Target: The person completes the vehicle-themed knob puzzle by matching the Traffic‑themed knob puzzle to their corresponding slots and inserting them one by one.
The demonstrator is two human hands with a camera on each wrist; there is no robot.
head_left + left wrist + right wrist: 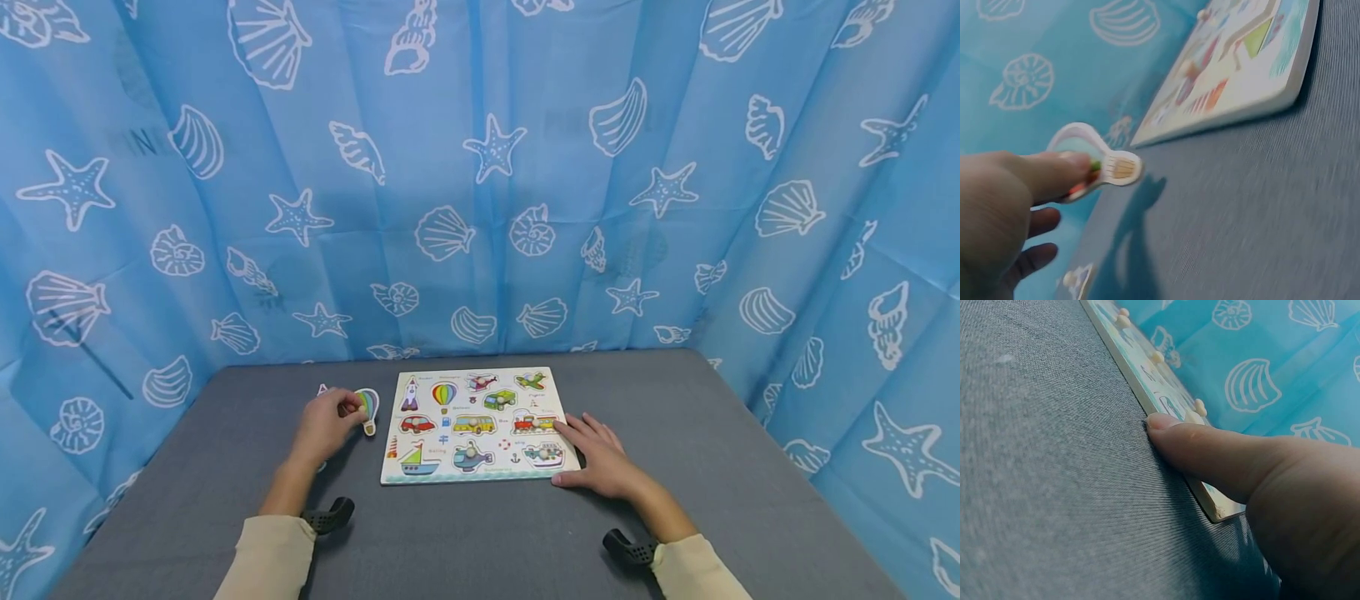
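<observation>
My left hand pinches a hot-air balloon puzzle piece between thumb and fingers, to the left of the puzzle board. In the left wrist view the balloon's basket end points away from the thumb, above the grey cloth. The wooden vehicle puzzle board lies flat, with several knobbed pieces such as the yellow bus and the train. My right hand rests at the board's right side, fingers extended by the train. Its thumb touches the board's near edge.
Another puzzle piece lies on the table under my left hand, mostly hidden in the head view. A grey cloth covers the table. Behind it hangs a blue curtain with white shells and starfish. Black bands circle both wrists.
</observation>
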